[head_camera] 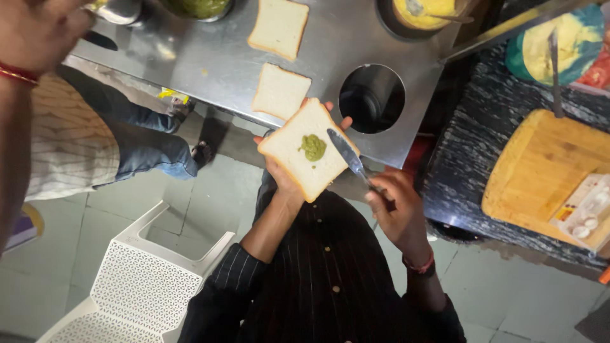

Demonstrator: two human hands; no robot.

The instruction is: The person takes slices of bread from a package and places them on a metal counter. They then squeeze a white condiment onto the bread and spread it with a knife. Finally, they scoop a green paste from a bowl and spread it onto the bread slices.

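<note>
My left hand point(283, 182) holds a white bread slice point(293, 166) flat on its palm, just in front of the steel counter's edge. A dab of green chutney point(312, 147) sits in the middle of the slice. My right hand point(397, 206) grips a butter knife point(345, 152) by the handle, and the blade tip lies on the slice beside the chutney. Two more plain bread slices point(280, 91) point(278, 26) lie on the steel counter point(210, 60) beyond my hands.
The counter has a round hole point(372, 98). A bowl of green chutney point(198, 6) and a bowl of yellow spread point(422, 13) stand at its far edge. A wooden board point(540, 171) lies right. A white plastic chair point(140, 279) stands lower left. Another person's hand point(38, 32) reaches in upper left.
</note>
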